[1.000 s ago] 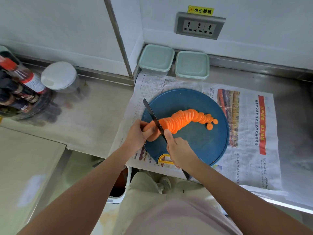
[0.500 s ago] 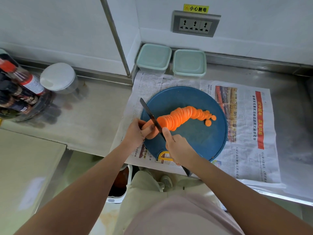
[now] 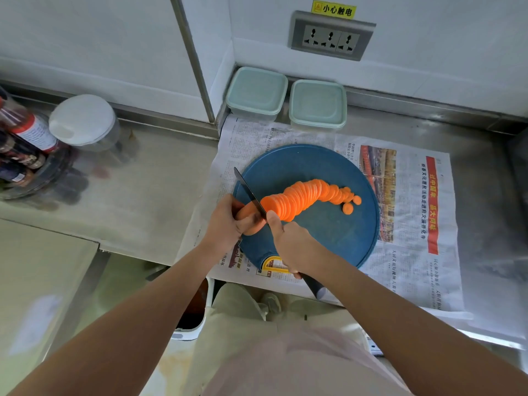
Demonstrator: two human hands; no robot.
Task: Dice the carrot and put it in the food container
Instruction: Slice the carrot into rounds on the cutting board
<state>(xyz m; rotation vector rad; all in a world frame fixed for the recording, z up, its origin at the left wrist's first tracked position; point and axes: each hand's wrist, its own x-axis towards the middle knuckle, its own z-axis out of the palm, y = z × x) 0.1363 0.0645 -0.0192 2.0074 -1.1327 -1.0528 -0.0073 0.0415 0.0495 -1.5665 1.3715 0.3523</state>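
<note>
A row of thin orange carrot slices (image 3: 305, 197) leans across the round blue cutting board (image 3: 337, 235). My left hand (image 3: 225, 224) grips the uncut carrot stub (image 3: 248, 210) at the board's left edge. My right hand (image 3: 291, 242) holds a black knife (image 3: 249, 192) by its handle, with the forefinger near the blade's back. The blade stands between the stub and the slices. Two lidded pale green food containers (image 3: 257, 91) (image 3: 317, 104) sit against the back wall.
Newspaper (image 3: 414, 212) covers the steel counter under the board. At far left stand a white-lidded jar (image 3: 83, 120) and a rack of sauce bottles (image 3: 23, 147). A wall socket (image 3: 331, 35) is above the containers. The counter's front edge lies just below my hands.
The row of slices has grown a little toward the left and the stub in my left hand is shorter. The knife has shifted slightly left along the carrot.
</note>
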